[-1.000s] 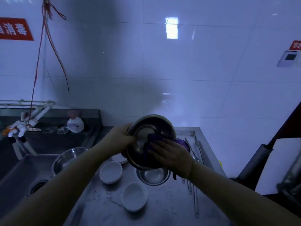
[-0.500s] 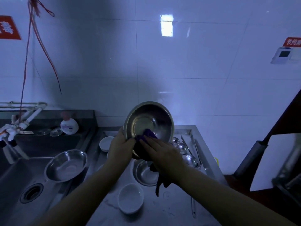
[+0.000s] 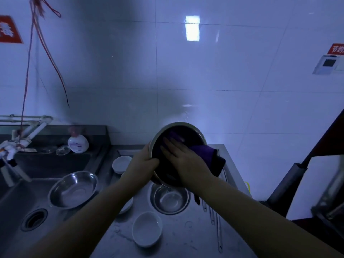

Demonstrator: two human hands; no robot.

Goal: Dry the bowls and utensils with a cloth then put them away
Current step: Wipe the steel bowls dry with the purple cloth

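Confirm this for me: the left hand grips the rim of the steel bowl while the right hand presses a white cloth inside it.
Wrong in one respect: the cloth is purple, not white, as the head view shows. The left hand grips the steel bowl by its rim while the right hand presses the cloth inside.

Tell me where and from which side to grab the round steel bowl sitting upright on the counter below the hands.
Take the round steel bowl by its near rim, coming from above: it sits upright with its mouth open, so fingers could hook inside and the thumb outside. Its far rim lies under the held metal bowl that the left hand grips and the right hand wipes with the purple cloth.
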